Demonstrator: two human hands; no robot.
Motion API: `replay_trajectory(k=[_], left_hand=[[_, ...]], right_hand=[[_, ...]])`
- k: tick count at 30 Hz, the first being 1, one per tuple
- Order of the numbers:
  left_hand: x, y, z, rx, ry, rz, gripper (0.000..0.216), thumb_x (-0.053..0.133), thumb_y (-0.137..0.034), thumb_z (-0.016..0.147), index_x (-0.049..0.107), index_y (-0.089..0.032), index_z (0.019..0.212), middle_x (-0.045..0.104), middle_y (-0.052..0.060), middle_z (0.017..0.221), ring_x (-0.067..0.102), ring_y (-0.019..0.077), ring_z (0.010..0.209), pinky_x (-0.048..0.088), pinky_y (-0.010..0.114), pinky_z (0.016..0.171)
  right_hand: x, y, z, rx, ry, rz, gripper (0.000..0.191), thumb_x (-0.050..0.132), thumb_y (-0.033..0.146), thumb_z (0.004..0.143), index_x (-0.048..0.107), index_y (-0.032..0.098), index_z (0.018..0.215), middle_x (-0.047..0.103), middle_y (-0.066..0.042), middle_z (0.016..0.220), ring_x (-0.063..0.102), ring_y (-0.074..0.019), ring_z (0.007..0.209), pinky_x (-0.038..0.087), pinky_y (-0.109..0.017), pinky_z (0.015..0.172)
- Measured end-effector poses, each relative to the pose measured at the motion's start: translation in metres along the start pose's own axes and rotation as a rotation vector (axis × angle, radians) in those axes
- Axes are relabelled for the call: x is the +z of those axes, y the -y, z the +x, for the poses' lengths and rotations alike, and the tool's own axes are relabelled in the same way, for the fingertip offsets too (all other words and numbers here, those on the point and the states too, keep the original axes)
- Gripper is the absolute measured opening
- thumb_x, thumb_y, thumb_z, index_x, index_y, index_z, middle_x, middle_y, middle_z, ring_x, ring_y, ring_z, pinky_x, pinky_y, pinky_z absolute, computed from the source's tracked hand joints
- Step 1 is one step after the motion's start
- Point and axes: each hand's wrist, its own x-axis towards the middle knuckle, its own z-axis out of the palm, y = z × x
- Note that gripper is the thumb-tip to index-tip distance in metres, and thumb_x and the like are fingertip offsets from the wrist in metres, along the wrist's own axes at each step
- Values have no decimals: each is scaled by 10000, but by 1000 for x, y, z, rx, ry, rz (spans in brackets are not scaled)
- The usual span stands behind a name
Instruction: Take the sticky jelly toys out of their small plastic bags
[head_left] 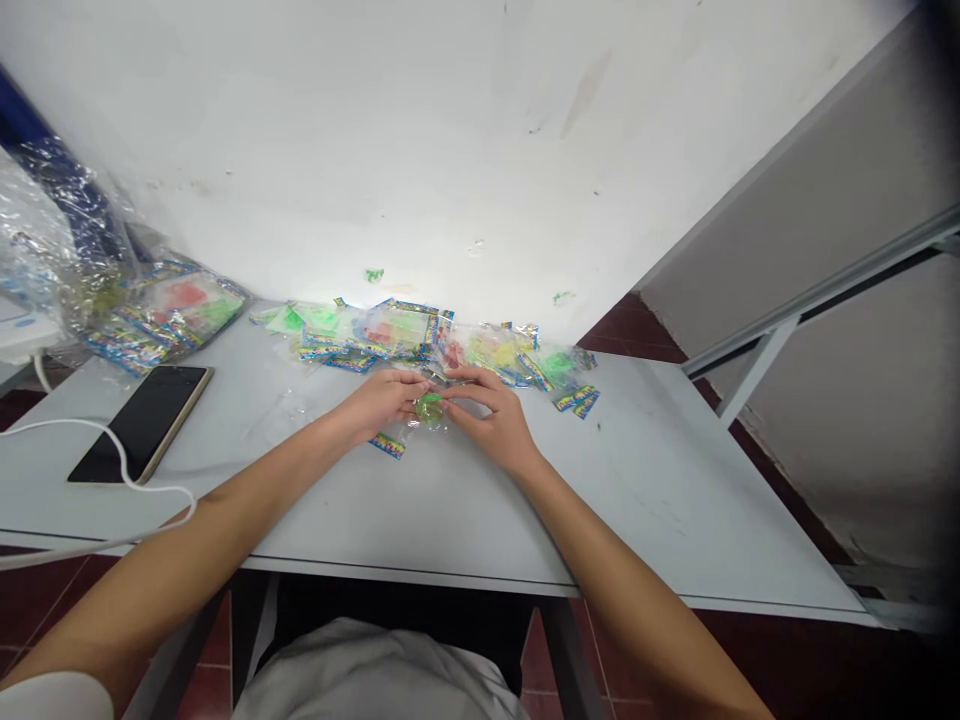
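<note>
Between my hands, just above the table, is a small clear plastic packet [427,408] with something bright green in it. My left hand [384,400] pinches its left side between thumb and fingers. My right hand [491,412] has its fingertips on the right side, thumb and fingers drawn together there. A patterned blue and yellow strip [387,446] lies under my left hand. Right behind my hands spreads a row of clear packets with colourful header strips, among them one with a red item [381,333] and one with a yellow item [495,350]. The green item's exact shape is too small to tell.
A black-screened phone [142,425] lies at the left of the grey table [660,500], with a white cable [112,440] looping over it. More packets [180,300] and crumpled clear plastic [45,220] pile up at the far left. A white wall [375,130] rises behind the table.
</note>
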Motion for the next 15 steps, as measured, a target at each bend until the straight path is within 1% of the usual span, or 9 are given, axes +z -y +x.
replay_trajectory(k=[2, 4, 7, 9, 12, 15], left_hand=[[-1, 1, 1, 4, -19, 9, 274, 820, -396, 683, 733, -175, 820, 756, 84, 882, 697, 203, 812, 533, 311, 746], [-3, 2, 3, 10, -49, 25, 267, 808, -397, 691, 733, -181, 828, 761, 80, 896, 705, 210, 833, 532, 308, 742], [-5, 3, 6, 37, -83, 18, 259, 796, -391, 704, 727, -181, 839, 770, 88, 927, 713, 212, 807, 537, 317, 726], [-7, 3, 7, 48, -103, 0, 241, 786, -372, 720, 722, -174, 841, 772, 99, 932, 715, 210, 786, 544, 326, 724], [-7, 1, 8, 49, -170, -25, 200, 773, -315, 738, 702, -154, 833, 770, 121, 924, 722, 217, 792, 555, 345, 744], [-7, -1, 9, 118, -256, -29, 160, 729, -278, 767, 658, -146, 824, 767, 120, 905, 729, 219, 786, 561, 360, 764]], right_hand=[[0, 1, -1, -13, 32, 6, 127, 686, 353, 862, 787, 308, 925, 685, -56, 1157, 631, -243, 1095, 494, -429, 981], [-1, 3, -2, -35, 54, -14, 120, 692, 344, 860, 789, 316, 924, 668, -50, 1214, 599, -252, 1157, 464, -450, 1030], [-3, 9, -3, -51, 55, -58, 97, 715, 333, 846, 793, 321, 902, 615, -42, 1324, 518, -275, 1276, 385, -485, 1114], [-5, 14, -3, -36, 59, -47, 90, 719, 336, 845, 794, 315, 892, 590, -42, 1359, 486, -279, 1313, 365, -485, 1130], [-8, 17, -2, 29, 64, 65, 110, 711, 374, 853, 784, 306, 898, 601, -51, 1336, 499, -269, 1314, 369, -466, 1130], [-14, 16, 2, 126, 55, 232, 135, 729, 410, 830, 768, 294, 888, 635, -54, 1295, 536, -261, 1285, 381, -451, 1116]])
